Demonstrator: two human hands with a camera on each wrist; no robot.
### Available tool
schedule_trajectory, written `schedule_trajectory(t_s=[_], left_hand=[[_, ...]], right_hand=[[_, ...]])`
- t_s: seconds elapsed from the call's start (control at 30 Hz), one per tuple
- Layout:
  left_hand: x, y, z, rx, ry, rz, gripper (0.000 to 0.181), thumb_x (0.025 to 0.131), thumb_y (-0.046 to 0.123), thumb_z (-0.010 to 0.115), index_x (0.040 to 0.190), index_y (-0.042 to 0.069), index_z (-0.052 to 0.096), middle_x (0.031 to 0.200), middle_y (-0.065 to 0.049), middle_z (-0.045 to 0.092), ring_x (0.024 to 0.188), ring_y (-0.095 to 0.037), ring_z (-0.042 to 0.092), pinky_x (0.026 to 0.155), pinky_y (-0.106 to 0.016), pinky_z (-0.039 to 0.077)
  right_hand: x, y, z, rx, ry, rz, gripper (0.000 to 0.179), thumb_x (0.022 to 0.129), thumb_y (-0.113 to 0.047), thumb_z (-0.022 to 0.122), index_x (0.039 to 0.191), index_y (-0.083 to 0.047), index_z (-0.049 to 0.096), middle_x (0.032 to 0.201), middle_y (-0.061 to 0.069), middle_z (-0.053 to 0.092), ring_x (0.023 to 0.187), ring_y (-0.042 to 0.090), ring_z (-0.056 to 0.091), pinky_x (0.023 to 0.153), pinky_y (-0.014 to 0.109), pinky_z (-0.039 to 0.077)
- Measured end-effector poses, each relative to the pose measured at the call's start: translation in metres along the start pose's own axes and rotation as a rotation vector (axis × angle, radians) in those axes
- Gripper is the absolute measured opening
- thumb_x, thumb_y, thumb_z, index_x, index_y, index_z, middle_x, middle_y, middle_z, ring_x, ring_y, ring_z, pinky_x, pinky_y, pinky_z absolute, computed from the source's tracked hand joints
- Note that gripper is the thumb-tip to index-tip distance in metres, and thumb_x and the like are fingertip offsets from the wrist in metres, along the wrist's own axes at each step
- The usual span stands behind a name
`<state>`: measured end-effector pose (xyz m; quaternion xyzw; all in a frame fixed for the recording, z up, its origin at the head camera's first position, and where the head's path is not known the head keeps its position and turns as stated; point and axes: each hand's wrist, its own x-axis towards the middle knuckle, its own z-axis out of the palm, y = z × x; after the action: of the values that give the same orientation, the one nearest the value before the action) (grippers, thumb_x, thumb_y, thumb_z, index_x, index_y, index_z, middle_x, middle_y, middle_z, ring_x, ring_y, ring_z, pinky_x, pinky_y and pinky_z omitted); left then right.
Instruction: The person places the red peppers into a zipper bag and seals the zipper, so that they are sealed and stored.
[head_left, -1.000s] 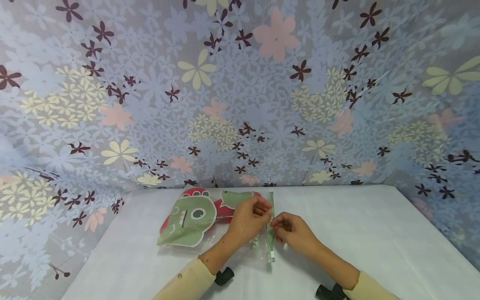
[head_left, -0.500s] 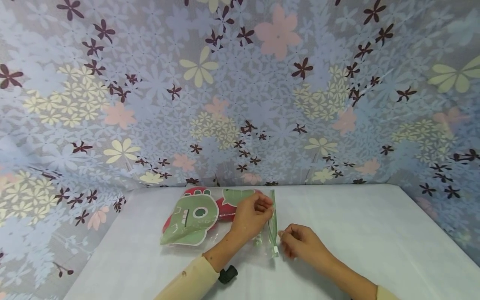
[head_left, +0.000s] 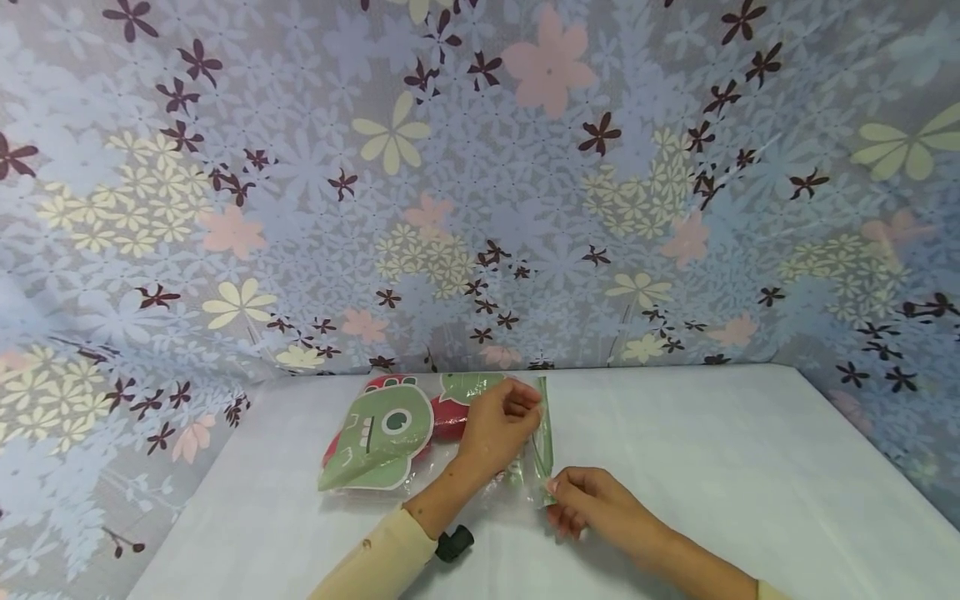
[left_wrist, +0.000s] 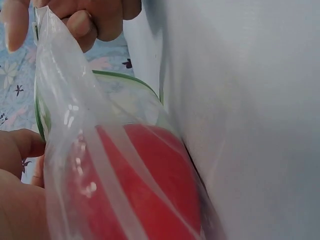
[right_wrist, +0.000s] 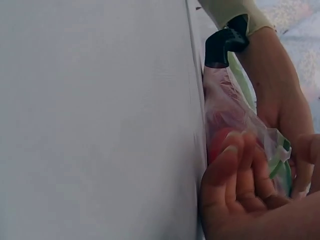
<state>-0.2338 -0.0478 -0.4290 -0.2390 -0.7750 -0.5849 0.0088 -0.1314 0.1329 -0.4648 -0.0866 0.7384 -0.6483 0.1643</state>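
Observation:
A clear zip bag (head_left: 438,479) with a green zip edge (head_left: 546,433) lies on the white table. A green one-eyed monster picture (head_left: 382,433) shows on its left part. Through the film in the left wrist view appears a rounded red thing with pale stripes (left_wrist: 155,175). My left hand (head_left: 498,429) pinches the bag beside the zip edge, near its upper half. Down at the zip's near corner, my right hand (head_left: 596,508) pinches the edge between thumb and finger, the other fingers loosely curled. A small white slider (right_wrist: 282,152) sits on the green zip in the right wrist view.
The white table (head_left: 712,467) reaches to a flowered cloth (head_left: 480,208) hanging behind and at both sides. A black camera mount (head_left: 455,543) is strapped under the left wrist, just above the table.
My right hand was near the zip's middle, moved off toward the near right, and is now back on the near corner. My left hand stays at the upper zip edge.

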Motion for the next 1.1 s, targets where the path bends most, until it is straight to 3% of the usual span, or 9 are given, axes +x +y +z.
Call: schedule_trajectory(t_s=[0.3, 0.5, 0.63, 1.1], left_hand=[[-0.0007, 0.0018, 0.0016, 0.022, -0.027, 0.005, 0.011, 0.094, 0.008, 0.076, 0.105, 0.009, 0.075, 0.095, 0.002, 0.072, 0.085, -0.008, 0.068, 0.076, -0.022, 0.059], [-0.0012, 0.0036, 0.0032, 0.065, -0.069, 0.012, 0.011, 0.097, 0.012, 0.073, 0.108, 0.010, 0.075, 0.095, 0.006, 0.072, 0.086, -0.005, 0.067, 0.077, -0.022, 0.058], [-0.0007, 0.0030, 0.0027, 0.083, -0.064, 0.020, 0.011, 0.097, 0.011, 0.071, 0.107, 0.009, 0.075, 0.094, 0.007, 0.071, 0.085, -0.005, 0.067, 0.076, -0.022, 0.058], [-0.0019, 0.0032, -0.0005, 0.061, -0.072, 0.022, 0.010, 0.098, 0.012, 0.074, 0.107, 0.009, 0.074, 0.097, 0.004, 0.072, 0.087, -0.005, 0.067, 0.078, -0.021, 0.058]], right_hand=[[0.0007, 0.0030, -0.0018, 0.119, -0.048, -0.015, 0.027, 0.110, -0.026, 0.057, 0.101, 0.000, 0.062, 0.090, 0.008, 0.068, 0.075, 0.013, 0.065, 0.067, 0.025, 0.056], [-0.0011, 0.0038, -0.0014, 0.101, -0.030, -0.027, 0.022, 0.108, -0.020, 0.060, 0.102, 0.001, 0.061, 0.084, 0.004, 0.065, 0.072, 0.011, 0.063, 0.065, 0.023, 0.054], [-0.0006, 0.0047, -0.0009, 0.086, -0.020, -0.033, 0.022, 0.107, -0.019, 0.060, 0.102, 0.002, 0.059, 0.083, 0.004, 0.064, 0.071, 0.011, 0.063, 0.064, 0.024, 0.054], [0.0019, 0.0046, -0.0015, 0.079, 0.020, -0.010, 0.018, 0.105, -0.016, 0.061, 0.101, 0.000, 0.058, 0.083, 0.003, 0.062, 0.072, 0.013, 0.064, 0.064, 0.026, 0.055]])
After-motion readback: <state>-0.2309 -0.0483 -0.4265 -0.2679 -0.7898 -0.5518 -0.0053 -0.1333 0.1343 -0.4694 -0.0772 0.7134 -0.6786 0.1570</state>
